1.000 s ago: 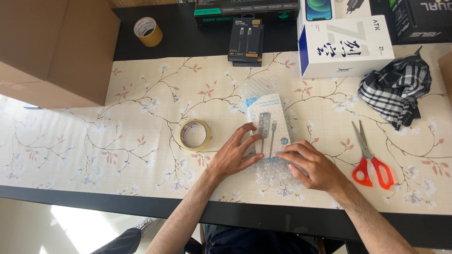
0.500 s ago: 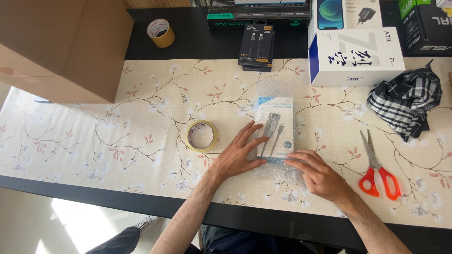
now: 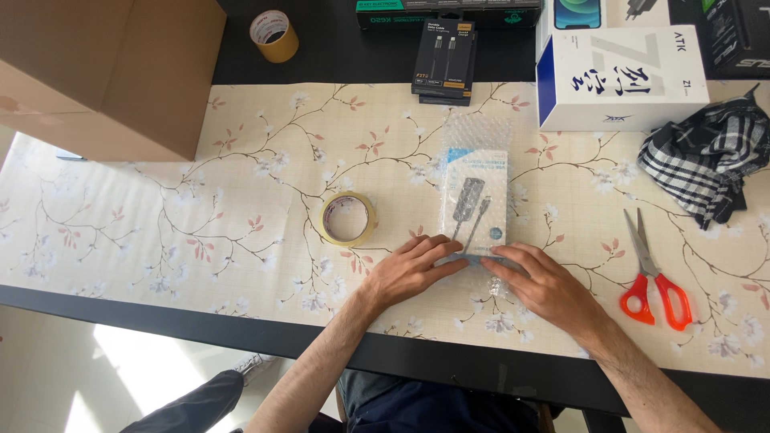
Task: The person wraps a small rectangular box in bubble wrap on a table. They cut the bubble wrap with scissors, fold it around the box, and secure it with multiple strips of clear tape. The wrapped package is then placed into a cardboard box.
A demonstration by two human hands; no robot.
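A small white and blue packaged adapter (image 3: 475, 192) lies on a sheet of clear bubble wrap (image 3: 475, 152) in the middle of the flowered tablecloth (image 3: 241, 176). My left hand (image 3: 409, 269) lies flat with its fingers on the near left edge of the wrap. My right hand (image 3: 541, 282) lies flat on the near right edge, fingers pointing left. Both hands press the wrap's near end against the bottom of the package. A roll of beige tape (image 3: 347, 218) rests just left of my left hand.
Red-handled scissors (image 3: 654, 277) lie to the right. A checked cloth (image 3: 710, 156) sits at far right, a white box (image 3: 622, 76) behind it. Black cable boxes (image 3: 443, 60) and a second tape roll (image 3: 273, 34) lie at the back. A large cardboard box (image 3: 112, 76) stands at left.
The camera has shifted a little, so everything sits further right in view. Both hands stay on the near end of the bubble wrap, pressing it toward the package.
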